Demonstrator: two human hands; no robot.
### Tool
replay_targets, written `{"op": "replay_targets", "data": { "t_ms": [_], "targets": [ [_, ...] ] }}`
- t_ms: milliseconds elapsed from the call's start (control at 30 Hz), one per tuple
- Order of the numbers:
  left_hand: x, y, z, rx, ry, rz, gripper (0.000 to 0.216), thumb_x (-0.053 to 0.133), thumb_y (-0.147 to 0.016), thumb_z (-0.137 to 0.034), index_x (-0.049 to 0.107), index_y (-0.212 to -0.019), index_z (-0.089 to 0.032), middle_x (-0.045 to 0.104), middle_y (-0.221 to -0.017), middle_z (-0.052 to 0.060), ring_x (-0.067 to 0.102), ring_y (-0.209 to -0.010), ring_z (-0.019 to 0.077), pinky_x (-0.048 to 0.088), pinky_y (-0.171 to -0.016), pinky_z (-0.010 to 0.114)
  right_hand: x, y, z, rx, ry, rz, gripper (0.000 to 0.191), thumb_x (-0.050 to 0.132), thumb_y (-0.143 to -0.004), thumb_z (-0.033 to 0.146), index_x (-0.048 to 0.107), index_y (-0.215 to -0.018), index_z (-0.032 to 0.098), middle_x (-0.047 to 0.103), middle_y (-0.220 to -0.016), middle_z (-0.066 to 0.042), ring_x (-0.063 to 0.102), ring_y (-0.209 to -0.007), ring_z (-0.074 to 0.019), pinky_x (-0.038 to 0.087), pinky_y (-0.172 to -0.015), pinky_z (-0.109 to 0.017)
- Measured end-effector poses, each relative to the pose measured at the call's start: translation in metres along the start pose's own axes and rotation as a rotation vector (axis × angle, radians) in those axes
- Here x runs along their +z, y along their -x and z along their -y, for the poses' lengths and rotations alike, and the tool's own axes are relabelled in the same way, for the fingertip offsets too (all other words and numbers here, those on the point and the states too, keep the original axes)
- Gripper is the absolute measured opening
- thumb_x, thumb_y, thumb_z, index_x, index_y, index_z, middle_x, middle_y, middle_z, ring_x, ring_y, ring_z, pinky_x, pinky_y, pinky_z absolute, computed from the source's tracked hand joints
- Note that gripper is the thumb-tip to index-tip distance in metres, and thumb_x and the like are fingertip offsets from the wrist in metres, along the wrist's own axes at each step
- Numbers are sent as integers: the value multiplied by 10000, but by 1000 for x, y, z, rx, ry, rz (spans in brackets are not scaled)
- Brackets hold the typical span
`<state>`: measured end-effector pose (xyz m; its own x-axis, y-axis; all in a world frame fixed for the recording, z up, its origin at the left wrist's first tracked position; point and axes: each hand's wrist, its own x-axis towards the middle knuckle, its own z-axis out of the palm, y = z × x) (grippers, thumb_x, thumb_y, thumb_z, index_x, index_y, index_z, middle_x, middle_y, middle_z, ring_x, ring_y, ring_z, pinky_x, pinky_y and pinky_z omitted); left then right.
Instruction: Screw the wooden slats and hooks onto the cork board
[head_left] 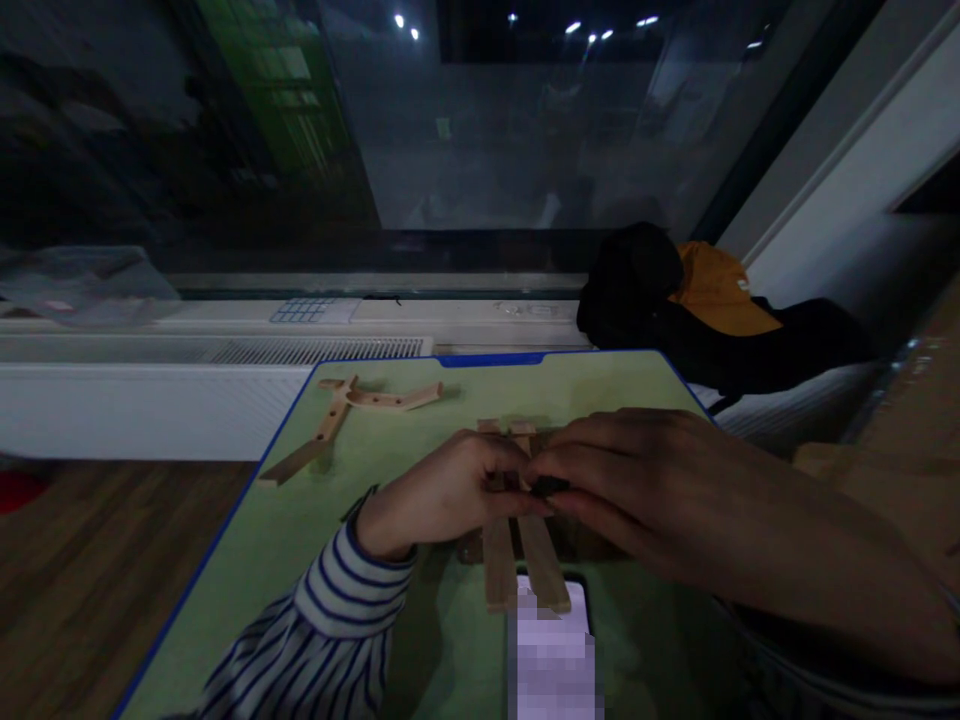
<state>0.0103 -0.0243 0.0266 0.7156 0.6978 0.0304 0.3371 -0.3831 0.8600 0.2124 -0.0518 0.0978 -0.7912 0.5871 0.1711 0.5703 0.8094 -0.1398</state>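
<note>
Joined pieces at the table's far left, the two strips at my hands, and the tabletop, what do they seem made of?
Joined pieces: probably wood, matte and pale tan, with dark holes. Strips: likely similar wood, the same tan and dull surface. Tabletop: perhaps laminate or plastic, smooth plain green with a blue edge; dim light leaves it open.

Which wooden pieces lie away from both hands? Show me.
The bent pieces, far left on the green tabletop; the straight strips pass beneath the left hand.

Dim light leaves the fingers (pixel 589 463) shadowed and soft in detail, while small white glints (pixel 399 20) dot the dark window (pixel 487 150) beyond them and coarse pixel blocks cover the glowing phone (pixel 556 660) nearer than them.
</note>
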Motion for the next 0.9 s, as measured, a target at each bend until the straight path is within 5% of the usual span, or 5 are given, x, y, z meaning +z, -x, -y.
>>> {"op": "replay_targets", "data": {
  "t_ms": [300,633,900],
  "targets": [
    [0,-1,6,52,43,-29,137,663,-810,-242,708,-902,-151,694,-800,-6,619,-751,139,464,-689,230,2,-1,-2,-34,-85,80,300,520,-868,87,589,-1131,214,665,-1113,-20,638,-933,-161,491,-824,-312],
    [0,-2,-1,79,-28,-64,130,685,-797,-276,702,-799,-148,639,-698,-25,576,-663,109,413,-619,205,1,-6,3,35,-210,117,241,538,-827,21,593,-921,236,656,-966,65,609,-853,-111,449,-773,-273],
    [-5,-2,7,126,118,102,138,582,-870,-155,717,-899,-154,723,-841,3,641,-768,124,456,-692,203,5,1,8,21,21,110,317,510,-877,106,551,-1158,245,660,-1059,-5,627,-909,-169,501,-818,-355]
  ]
}}
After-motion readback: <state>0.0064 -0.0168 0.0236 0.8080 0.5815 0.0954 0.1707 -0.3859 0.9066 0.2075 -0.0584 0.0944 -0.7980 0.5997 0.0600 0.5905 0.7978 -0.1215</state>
